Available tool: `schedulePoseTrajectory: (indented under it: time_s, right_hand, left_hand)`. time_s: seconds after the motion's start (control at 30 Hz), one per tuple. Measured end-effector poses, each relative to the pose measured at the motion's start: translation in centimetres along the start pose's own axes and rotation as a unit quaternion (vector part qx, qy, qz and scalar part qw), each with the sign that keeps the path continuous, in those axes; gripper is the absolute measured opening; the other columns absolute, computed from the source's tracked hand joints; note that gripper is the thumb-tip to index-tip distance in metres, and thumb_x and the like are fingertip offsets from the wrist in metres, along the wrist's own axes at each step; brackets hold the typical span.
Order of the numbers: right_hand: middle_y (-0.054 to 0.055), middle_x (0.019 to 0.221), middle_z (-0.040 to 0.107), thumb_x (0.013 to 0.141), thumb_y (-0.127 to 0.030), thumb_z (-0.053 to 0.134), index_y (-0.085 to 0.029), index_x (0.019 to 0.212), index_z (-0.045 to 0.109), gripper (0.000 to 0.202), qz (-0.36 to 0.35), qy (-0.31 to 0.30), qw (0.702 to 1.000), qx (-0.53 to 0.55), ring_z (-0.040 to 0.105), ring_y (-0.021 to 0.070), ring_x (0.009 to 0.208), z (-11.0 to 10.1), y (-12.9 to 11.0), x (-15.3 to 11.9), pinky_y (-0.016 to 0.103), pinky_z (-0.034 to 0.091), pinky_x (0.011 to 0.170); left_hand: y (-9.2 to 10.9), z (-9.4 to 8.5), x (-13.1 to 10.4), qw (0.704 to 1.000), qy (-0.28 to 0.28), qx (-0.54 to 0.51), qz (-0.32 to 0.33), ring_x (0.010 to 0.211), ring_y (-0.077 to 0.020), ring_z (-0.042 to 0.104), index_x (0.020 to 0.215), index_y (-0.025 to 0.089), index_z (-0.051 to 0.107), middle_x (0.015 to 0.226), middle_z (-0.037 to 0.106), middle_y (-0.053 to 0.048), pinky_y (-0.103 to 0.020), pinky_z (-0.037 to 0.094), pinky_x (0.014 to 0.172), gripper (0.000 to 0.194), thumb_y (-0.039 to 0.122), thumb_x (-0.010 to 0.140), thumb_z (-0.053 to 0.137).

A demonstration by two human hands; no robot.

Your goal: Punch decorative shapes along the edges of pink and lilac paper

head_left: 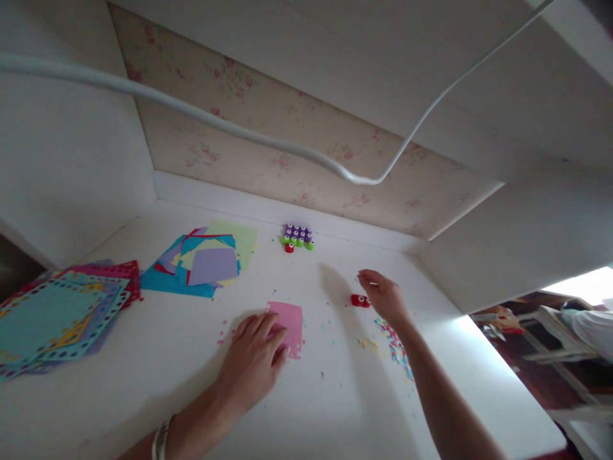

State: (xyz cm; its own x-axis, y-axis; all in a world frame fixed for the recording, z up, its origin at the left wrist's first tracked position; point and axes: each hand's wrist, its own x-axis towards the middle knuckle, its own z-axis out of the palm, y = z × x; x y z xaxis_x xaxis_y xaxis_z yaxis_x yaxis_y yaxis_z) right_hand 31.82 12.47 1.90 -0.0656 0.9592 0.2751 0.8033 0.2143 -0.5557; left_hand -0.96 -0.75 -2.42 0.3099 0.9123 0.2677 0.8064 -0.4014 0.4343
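Pink paper (291,319) lies under the flat, ungripping left hand (253,361); the right hand (382,295), loosely curled, seemingly empty, is beside red punches (357,300). Edge-punching seems underway; next calls for grasping one.

No readable text, label, brand, number or sign is showing anywhere in view.
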Motion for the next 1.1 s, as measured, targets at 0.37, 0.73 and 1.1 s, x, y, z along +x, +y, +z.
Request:
schedulePoseTrajectory:
  time_s: [0.37,0.73,1.1]
  right_hand:
    - [0.011,0.135,0.063,0.094,-0.016,0.053,-0.02,0.129,0.063,0.036,-0.13,-0.113,0.984,-0.054,0.058,0.0234,0.126,14.0,-10.6,9.2,0.036,0.042,0.108]
    - [0.007,0.106,0.073,0.093,-0.022,0.055,-0.022,0.104,0.072,0.019,-0.138,-0.119,0.983,-0.007,0.069,0.0208,0.097,10.7,-9.0,2.1,0.033,0.054,0.088]
    - [0.009,0.106,0.071,0.096,-0.025,0.057,-0.025,0.108,0.069,0.017,-0.101,-0.069,0.981,0.148,0.068,0.0216,0.094,6.9,-8.2,-11.5,0.037,0.059,0.082]
  left_hand:
    - [-1.0,0.1,0.3,1.0,-0.012,0.004,-0.004,0.133,-0.0283,0.048,0.13,0.024,0.061,0.141,0.058,-0.007,-0.052,0.03,0.114,0.039,0.039,0.095,0.055]
    - [-0.6,-0.6,0.5,0.999,-0.001,-0.021,-0.027,0.127,-0.03,0.052,0.126,0.024,0.063,0.138,0.058,-0.011,-0.053,0.035,0.112,0.037,0.026,0.088,0.062]
    - [-1.1,0.5,0.6,0.976,0.097,-0.173,-0.091,0.128,-0.0285,0.055,0.142,0.028,0.043,0.162,0.015,-0.014,-0.047,0.051,0.103,0.075,-0.004,0.076,0.061]
